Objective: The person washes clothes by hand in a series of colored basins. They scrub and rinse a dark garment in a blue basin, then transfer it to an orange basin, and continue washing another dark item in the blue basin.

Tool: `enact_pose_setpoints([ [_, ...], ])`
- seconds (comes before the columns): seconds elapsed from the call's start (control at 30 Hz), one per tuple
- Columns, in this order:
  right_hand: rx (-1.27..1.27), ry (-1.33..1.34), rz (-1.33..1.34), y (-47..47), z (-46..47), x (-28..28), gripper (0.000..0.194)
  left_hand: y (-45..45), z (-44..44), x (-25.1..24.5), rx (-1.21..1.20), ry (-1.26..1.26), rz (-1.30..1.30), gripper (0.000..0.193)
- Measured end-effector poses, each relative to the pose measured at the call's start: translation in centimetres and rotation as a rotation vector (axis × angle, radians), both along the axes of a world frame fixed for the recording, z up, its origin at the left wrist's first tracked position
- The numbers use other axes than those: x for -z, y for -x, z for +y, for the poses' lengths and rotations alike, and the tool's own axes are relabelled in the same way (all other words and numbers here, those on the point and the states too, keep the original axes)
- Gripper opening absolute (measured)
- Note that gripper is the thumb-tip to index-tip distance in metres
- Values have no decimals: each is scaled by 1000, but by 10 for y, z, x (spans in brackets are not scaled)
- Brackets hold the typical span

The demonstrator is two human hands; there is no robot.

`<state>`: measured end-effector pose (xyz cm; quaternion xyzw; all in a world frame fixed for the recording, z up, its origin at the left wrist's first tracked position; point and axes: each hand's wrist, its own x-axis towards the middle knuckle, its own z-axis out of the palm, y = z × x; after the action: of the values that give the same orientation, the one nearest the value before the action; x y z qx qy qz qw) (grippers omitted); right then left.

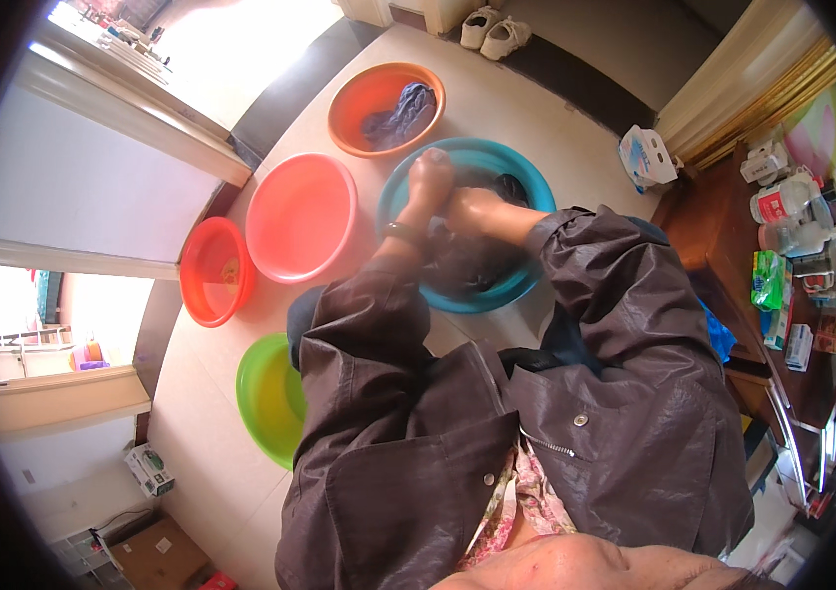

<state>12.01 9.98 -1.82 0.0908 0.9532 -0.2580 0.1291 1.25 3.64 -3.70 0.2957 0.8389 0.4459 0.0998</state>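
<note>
A round blue plastic basin (pixel 547 195) stands on the floor in front of me, with dark wet cloth (pixel 473 265) in murky water. My left hand (pixel 430 178), with a bangle at the wrist, is a fist over the basin's left side. Against it presses my right hand (pixel 473 212), its fingers curled. Both hands grip part of the dark cloth, which hangs below them; motion blur and the hands themselves hide most of the held part. Another black piece of cloth (pixel 512 189) shows near the far right rim.
An orange basin (pixel 340 110) holds bluish-grey cloth (pixel 410 114) in water. Left of the blue basin stand a pink basin (pixel 300 217), a red basin (pixel 204 284) and a green basin (pixel 263 398). White shoes (pixel 505 38) lie beyond. At right stands a wooden cabinet (pixel 720 236) bearing bottles and boxes.
</note>
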Motion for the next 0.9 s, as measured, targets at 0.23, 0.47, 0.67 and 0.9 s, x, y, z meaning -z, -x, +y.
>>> enact_pose_setpoints([
  [0.23,109,197,-84,-9,9,-21,36,1,-6,-1,91,-22,-117,28],
  [0.47,267,978,-339,-25,71,-53,22,22,-35,-20,188,-355,-300,52],
  [0.67,26,1347,-494,-27,80,-63,12,-27,-51,-78,441,-10,900,77],
  [0.9,-42,1209,-543,-33,58,-77,19,-19,-48,-87,445,-49,1018,28],
])
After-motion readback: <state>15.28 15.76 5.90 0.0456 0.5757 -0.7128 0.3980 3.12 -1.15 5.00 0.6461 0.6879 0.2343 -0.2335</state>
